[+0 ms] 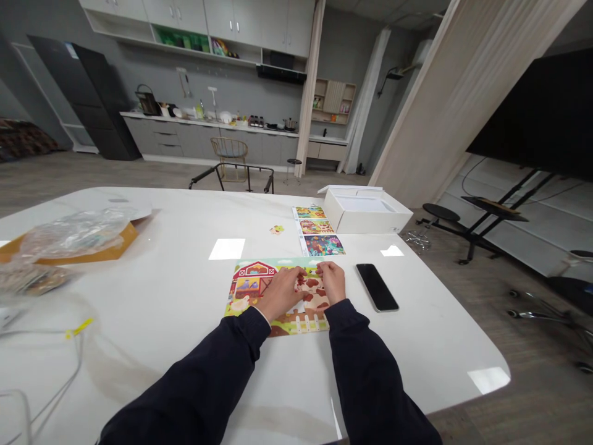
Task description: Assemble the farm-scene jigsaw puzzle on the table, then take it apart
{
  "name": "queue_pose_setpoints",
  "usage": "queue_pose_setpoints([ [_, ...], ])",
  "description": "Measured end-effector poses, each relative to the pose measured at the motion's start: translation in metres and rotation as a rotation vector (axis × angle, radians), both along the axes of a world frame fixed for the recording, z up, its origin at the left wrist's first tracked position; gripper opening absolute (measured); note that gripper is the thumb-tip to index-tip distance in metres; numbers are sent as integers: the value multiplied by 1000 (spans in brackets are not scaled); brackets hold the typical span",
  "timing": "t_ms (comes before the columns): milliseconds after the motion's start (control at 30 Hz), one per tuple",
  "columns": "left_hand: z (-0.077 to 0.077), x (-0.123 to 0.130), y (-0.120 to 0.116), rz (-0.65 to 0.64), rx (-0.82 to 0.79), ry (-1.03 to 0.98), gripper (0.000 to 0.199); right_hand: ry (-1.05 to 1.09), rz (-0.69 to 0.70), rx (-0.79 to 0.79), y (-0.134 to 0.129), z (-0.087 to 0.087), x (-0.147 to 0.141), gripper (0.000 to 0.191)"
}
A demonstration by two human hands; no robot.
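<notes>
A farm-scene jigsaw puzzle (250,287) lies on the white table, showing a red barn, a brown-and-white cow and a white fence. My left hand (283,292) rests over its middle, thumb and fingers curved and apart. Close beside it, my right hand (333,284) is at the puzzle's upper right part, fingertips pinched together. Whatever is between those fingertips is too small to make out. Both hands cover part of the picture. Beyond the puzzle lie a few loose puzzle pieces (277,230).
A sheet with three printed pictures (324,245) lies beside a white box (365,213) at the back right. To the right is a black phone (377,287). Plastic packaging (78,232) and a cable (79,352) occupy the table's left side.
</notes>
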State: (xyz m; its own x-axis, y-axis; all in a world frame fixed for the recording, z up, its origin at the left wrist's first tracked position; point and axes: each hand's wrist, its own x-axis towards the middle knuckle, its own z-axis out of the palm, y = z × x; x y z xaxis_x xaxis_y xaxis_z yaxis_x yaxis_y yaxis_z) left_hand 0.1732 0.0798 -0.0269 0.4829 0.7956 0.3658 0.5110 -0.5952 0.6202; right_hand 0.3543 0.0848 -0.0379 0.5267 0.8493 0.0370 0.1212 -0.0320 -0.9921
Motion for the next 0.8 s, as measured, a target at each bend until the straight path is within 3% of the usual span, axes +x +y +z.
queue_pose_setpoints([
  [367, 14, 0, -6, -87, 61, 120, 8, -1, 3, -15, -4, 2, -3, 26],
  [467, 14, 0, -9, -65, 26, 132, 21, -10, 3, -4, -3, 1, -2, 26],
  [667, 7, -4, -4, 33, -38, 9, 68, -30, 9, 6, 0, -4, 0, 24],
  [800, 9, -6, -3, 49, -80, 26, 78, -36, 14, 8, 1, -6, 1, 24],
])
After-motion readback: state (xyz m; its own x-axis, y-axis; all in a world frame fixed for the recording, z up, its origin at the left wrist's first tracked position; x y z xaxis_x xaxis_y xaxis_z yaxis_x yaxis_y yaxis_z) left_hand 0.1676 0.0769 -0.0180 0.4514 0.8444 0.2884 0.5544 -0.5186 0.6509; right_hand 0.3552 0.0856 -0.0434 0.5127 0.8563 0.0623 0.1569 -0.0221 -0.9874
